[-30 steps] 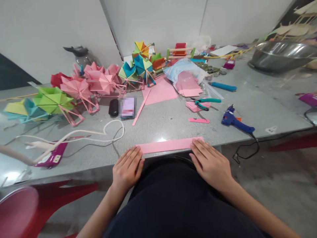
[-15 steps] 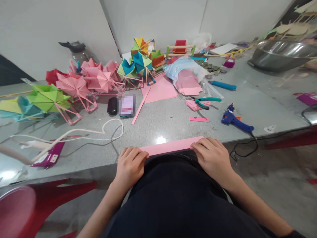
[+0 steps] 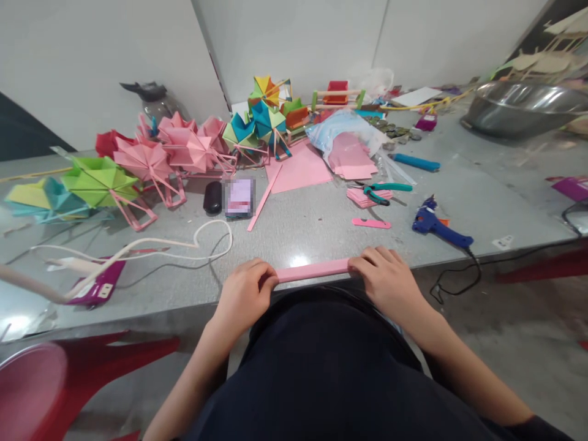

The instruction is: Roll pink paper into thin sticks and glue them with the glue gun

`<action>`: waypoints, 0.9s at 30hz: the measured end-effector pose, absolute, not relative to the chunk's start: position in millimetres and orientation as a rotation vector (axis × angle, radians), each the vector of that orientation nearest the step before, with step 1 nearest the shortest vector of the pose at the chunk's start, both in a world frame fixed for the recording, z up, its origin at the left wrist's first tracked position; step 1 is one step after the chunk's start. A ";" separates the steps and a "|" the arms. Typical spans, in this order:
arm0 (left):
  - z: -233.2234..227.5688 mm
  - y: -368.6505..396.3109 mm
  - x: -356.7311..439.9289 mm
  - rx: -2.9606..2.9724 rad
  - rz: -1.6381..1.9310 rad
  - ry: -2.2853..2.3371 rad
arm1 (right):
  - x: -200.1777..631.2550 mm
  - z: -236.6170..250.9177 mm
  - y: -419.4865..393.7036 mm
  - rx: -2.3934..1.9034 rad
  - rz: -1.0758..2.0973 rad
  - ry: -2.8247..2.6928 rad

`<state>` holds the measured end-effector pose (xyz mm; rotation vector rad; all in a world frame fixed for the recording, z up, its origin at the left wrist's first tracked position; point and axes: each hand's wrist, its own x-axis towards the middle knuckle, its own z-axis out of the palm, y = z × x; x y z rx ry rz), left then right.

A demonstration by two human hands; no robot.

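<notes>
Pink strip [image 3: 315, 269]: lies lengthwise along the near edge of the desk [image 3: 285, 239], directly in front of the person; both ends are covered by the hands.
Left hand [image 3: 245, 291]: fingers curled, pinching the strip's left end between thumb and forefinger.
Right hand [image 3: 388, 278]: fingers bent down over the right end, grasping it; the thumb's contact is hidden.
Step in hand (judged): folding or creasing the strip along its length; the number of layers cannot be told.
Alignment: match the long edges at both ends before applying pressure, since a skew at one end would probably run the full length.
Tension: draw the hands lightly apart so that the unsupported middle does not bow.
Pressing: bear down against the flat desk top, working from the middle outward with even force.
Edge caution: hold the strip fully on the desk; an overhanging part would likely crease poorly.
Clearance: the pink cutter [image 3: 371, 223] and blue glue gun [image 3: 441, 229] lie beyond the right hand, apart from the strip.
</notes>
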<state>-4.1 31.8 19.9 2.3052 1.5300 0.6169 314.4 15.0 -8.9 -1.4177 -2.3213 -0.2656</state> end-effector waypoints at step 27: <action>-8.0 16.8 59.9 2.898 0.782 1.150 | 272.5 -30.6 -11.9 -1.216 -0.404 -2.280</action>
